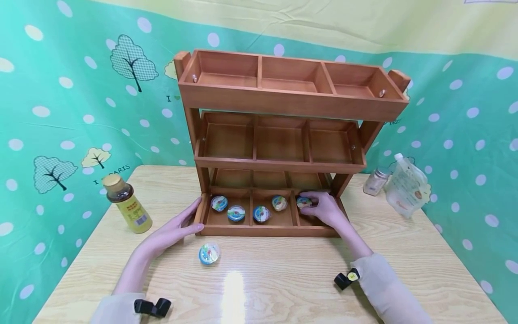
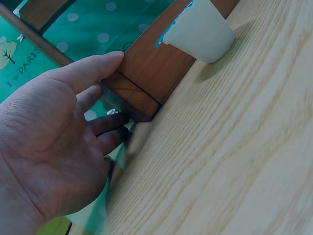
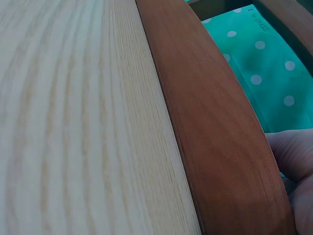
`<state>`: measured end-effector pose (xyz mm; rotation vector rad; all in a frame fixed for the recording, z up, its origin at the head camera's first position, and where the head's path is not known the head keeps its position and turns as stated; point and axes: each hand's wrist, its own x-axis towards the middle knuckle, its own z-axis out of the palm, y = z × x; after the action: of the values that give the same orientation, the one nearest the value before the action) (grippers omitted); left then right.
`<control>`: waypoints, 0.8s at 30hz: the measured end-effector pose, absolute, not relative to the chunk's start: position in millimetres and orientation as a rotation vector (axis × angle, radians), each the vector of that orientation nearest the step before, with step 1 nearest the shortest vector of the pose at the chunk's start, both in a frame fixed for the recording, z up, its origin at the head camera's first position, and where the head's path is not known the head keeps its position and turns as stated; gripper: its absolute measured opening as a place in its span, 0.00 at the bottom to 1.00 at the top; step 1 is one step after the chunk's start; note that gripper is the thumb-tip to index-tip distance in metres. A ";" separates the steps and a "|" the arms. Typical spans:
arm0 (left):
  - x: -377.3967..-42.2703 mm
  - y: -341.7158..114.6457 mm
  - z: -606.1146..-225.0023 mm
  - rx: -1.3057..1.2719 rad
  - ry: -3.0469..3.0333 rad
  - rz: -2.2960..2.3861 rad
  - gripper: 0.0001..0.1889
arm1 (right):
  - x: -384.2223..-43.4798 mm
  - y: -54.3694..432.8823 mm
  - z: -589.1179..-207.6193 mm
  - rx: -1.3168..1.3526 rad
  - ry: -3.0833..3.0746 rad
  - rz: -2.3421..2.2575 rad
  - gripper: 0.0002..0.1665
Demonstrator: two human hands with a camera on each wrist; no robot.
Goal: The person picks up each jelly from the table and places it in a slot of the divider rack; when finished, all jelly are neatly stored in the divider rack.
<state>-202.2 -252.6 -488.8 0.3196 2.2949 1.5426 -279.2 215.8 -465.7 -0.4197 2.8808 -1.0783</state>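
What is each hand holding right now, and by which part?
The right hand pinches a jelly cup by its rim in the rack's bottom right compartment. The left hand holds nothing; its straight fingers rest against the rack's bottom left corner.

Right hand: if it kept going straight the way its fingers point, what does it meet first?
The right hand points left along the bottom tray; past the cup it pinches, the divider likely comes first, though depth is unclear.

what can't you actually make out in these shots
- Head view: the jelly cup under the right hand is mostly covered by fingers.
- Right wrist view: the rack's front rail blocks the compartments; the hand is cut off by the edge.
- Head view: the bottle label print is too small.
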 end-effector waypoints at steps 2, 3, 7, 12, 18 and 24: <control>-201.8 -253.0 -488.9 0.316 2.291 1.544 0.43 | -278.8 214.9 -466.0 -0.427 2.873 -1.081 0.28; -201.7 -253.1 -489.0 0.311 2.292 1.542 0.43 | -278.8 214.8 -466.1 -0.432 2.870 -1.080 0.29; -202.7 -252.9 -490.4 0.294 2.294 1.535 0.42 | -278.4 217.1 -465.6 -0.462 2.863 -1.111 0.29; -204.1 -250.5 -491.0 0.295 2.276 1.540 0.43 | -275.4 223.9 -461.3 -0.515 2.889 -1.145 0.27; -204.9 -249.9 -491.2 0.287 2.281 1.523 0.43 | -261.8 217.1 -443.1 -0.622 3.016 -1.021 0.24; -206.0 -251.3 -491.5 0.302 2.279 1.529 0.43 | -246.3 181.0 -422.2 -0.722 3.117 -0.994 0.22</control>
<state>-206.0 -251.3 -491.5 0.3016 2.2789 1.5287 -246.3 181.0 -422.2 -0.7223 3.1168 -0.9943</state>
